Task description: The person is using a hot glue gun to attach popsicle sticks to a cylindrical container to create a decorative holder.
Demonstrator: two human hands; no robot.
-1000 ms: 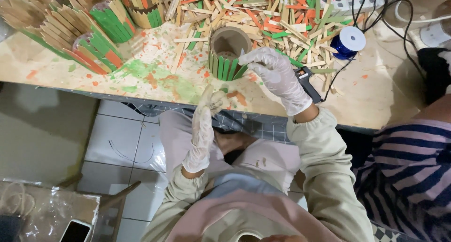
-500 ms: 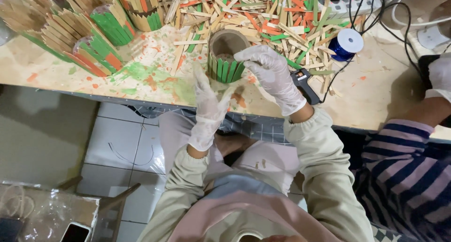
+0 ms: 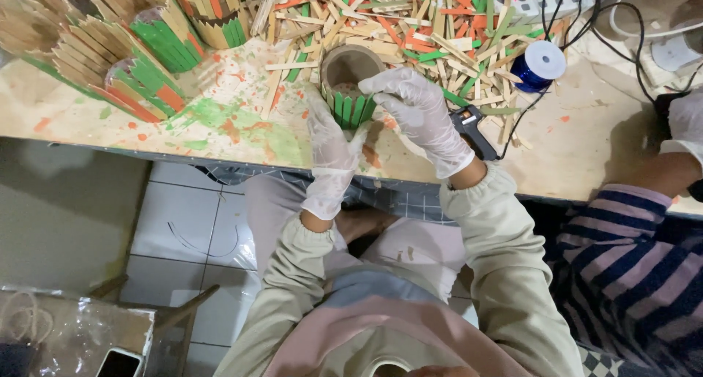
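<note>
2 hands in thin white disposable gloves meet at a small round cardboard cup (image 3: 350, 75) that stands upright near the front edge of the pale wooden tabletop (image 3: 586, 139). The cup's near side is clad in flat green-painted wooden sticks (image 3: 350, 107) set side by side on end; its brown rim and hollow show from above. The right hand (image 3: 417, 110) arches over the cup from the right, its fingers (image 3: 381, 83) curled and resting on the rim and the tops of the green sticks. The left hand (image 3: 331, 154) comes up from below, fingers (image 3: 321, 113) nearly straight and together, pressed flat against the cup's left flank beside the sticks. Neither hand closes fully around the cup; both lie on it with part-open fingers.

Behind the cup lies a loose heap of flat wooden sticks (image 3: 410, 25), plain, green and orange. To the left stand finished stick-covered holders (image 3: 139, 55) with flared tops, banded in green and orange. The tabletop there is smeared with green and orange paint (image 3: 220, 117). Just right of the right wrist lies a black glue gun (image 3: 472, 128), its dark cable running toward a blue spool of ribbon (image 3: 543, 64). At the far right, another person's arm in a striped sleeve (image 3: 622, 230) reaches toward the tabletop.
</note>
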